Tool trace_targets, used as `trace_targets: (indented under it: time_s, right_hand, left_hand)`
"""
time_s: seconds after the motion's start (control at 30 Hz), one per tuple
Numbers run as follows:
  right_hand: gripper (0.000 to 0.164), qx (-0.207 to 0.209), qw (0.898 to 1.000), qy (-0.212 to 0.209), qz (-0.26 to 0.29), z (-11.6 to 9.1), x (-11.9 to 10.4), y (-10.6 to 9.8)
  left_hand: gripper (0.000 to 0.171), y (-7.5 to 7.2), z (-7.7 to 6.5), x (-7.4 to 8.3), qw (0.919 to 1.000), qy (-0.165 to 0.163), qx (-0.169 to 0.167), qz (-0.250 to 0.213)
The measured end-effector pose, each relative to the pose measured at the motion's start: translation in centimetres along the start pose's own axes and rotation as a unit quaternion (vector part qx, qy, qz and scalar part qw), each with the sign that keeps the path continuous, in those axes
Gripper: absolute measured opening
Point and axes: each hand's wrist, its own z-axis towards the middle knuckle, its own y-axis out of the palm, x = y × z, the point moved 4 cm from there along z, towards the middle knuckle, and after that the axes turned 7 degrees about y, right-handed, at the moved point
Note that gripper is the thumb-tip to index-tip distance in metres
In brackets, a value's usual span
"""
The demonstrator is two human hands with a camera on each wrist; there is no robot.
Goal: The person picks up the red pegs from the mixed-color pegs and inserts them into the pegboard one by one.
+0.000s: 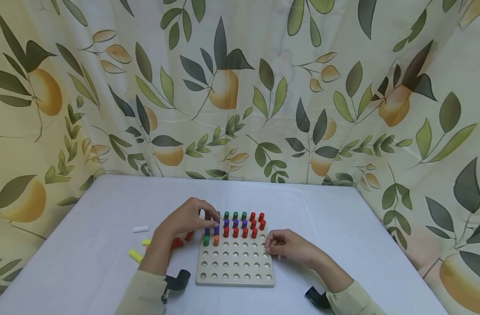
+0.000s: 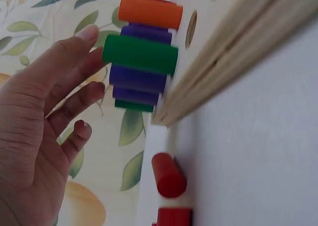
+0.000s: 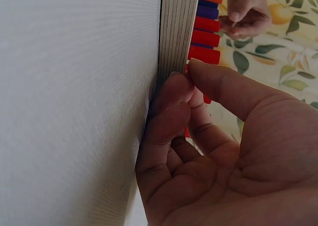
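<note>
A wooden pegboard point(image 1: 241, 270) lies on the white table, its far rows holding green pegs point(image 1: 235, 215), purple pegs point(image 1: 235, 223) and red pegs point(image 1: 235, 232). At its left side stand a green peg point(image 2: 141, 54) and an orange peg point(image 2: 150, 12). My left hand point(image 1: 190, 216) hovers over the far left corner, thumb and fingers loosely bent close beside the upright pegs, with no peg seen in its grasp. At the board's right edge, my right hand point(image 1: 291, 247) grips the side, thumb on the top rim and curled fingers against the edge.
Left of the board lie loose red pegs point(image 1: 177, 243), yellow pegs point(image 1: 135, 256) and a white peg point(image 1: 140, 229), partly behind my left forearm. Black wrist mounts point(image 1: 178, 280) sit below both sleeves. A fruit-patterned curtain point(image 1: 240, 131) hangs behind the table.
</note>
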Motion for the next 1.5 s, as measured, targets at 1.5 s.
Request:
trace_targets:
  time_s: [1.5]
  right_hand:
    - [0.009, -0.005, 1.0, 0.002, 0.011, 0.2, 0.3, 0.0]
  left_hand:
    - [0.01, -3.6, -5.3, -3.3, 0.9919, -0.123, 0.001, 0.034]
